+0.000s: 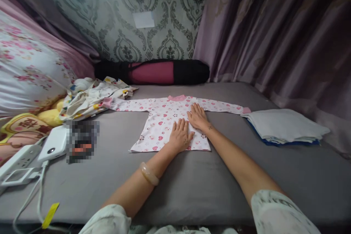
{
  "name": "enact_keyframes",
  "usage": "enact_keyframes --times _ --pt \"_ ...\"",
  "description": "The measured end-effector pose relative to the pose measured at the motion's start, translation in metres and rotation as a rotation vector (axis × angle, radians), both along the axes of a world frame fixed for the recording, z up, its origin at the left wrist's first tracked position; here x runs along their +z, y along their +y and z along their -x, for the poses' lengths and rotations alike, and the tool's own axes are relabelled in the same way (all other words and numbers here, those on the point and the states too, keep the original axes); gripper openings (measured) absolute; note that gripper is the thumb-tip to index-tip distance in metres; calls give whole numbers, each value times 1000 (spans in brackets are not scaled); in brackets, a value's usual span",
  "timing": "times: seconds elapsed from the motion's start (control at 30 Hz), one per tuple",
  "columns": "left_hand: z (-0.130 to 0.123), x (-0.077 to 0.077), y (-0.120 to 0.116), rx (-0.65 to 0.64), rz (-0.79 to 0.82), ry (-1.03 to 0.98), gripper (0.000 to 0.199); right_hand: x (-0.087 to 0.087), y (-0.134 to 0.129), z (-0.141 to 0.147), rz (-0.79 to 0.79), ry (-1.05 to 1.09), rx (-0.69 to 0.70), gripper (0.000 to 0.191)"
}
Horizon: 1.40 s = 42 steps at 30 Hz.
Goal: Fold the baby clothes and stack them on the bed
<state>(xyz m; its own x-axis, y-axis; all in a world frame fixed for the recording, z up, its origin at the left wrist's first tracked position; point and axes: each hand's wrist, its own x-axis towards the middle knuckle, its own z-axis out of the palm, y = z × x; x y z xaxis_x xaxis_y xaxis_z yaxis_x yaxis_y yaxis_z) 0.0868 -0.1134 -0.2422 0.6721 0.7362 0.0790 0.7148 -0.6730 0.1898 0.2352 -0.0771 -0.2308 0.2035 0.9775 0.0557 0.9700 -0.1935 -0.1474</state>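
Note:
A small white long-sleeved shirt with pink hearts and flowers lies spread on the grey bedsheet. Its collar points away from me, and both sleeves stretch out sideways. Palm down on the lower middle of the shirt is my left hand, its fingers stretched out. My right hand rests flat on the right side of the chest, slightly farther away, fingers extended. Neither hand grips the cloth. A pale bangle circles my left forearm.
Folded cloths are stacked near the right cuff. Crumpled patterned clothing lies by the left cuff. A white power bank, a power strip and cables sit at left. Along the wall lies a black and pink bag; curtains hang at right.

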Motion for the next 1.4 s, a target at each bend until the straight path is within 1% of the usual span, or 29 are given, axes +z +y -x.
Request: enact_keyframes --times 0.07,0.17,0.23,0.33,0.4,0.47,0.57,0.67,0.77,0.83,0.93,0.97,1.03,1.1,1.17,1.27,1.33,1.4 --pt "1 -6 -2 -4 -21 5 68 -7 1 -4 27 -13 -5 65" --pt "2 -8 -2 -4 -46 -8 68 -14 1 -6 48 -29 -9 66" --pt "2 -7 -2 -3 -40 -14 68 -14 2 -7 60 -37 -5 67" --pt "1 -3 -2 -4 -10 -25 69 -6 9 -8 61 -50 12 64" --pt "2 2 -1 26 -18 -54 68 1 20 -8 38 -57 -1 59" --pt "5 5 1 86 -64 -89 67 6 35 -10 7 -51 -23 57" --pt "11 6 7 186 -123 -116 65 3 59 -14 9 -27 -30 58" --pt "18 0 13 247 -75 -106 67 -9 74 -18 53 -7 -42 61" --pt "20 -4 15 266 -15 -91 70 -15 78 -22 80 12 -53 64" --pt "19 -4 14 275 3 -77 71 -12 79 -22 107 23 -54 65" --pt "17 -1 13 284 32 -53 74 0 82 -16 138 21 -74 66" --pt "17 -1 12 284 39 -50 74 4 84 -13 123 10 -80 65" --pt "17 -1 12 284 41 -54 75 6 88 -4 55 -19 -51 64" --pt "18 -2 13 293 36 -64 77 2 93 4 6 -31 7 63" --pt "18 -3 13 304 34 -65 78 -6 98 9 5 -25 44 63" --pt "19 -4 14 306 43 -54 81 -15 103 9 15 -20 43 64" --pt "19 -4 14 304 54 -47 82 -14 105 7 37 -16 45 65" --pt "19 -2 13 304 69 -43 82 -8 108 8 82 -6 26 63"
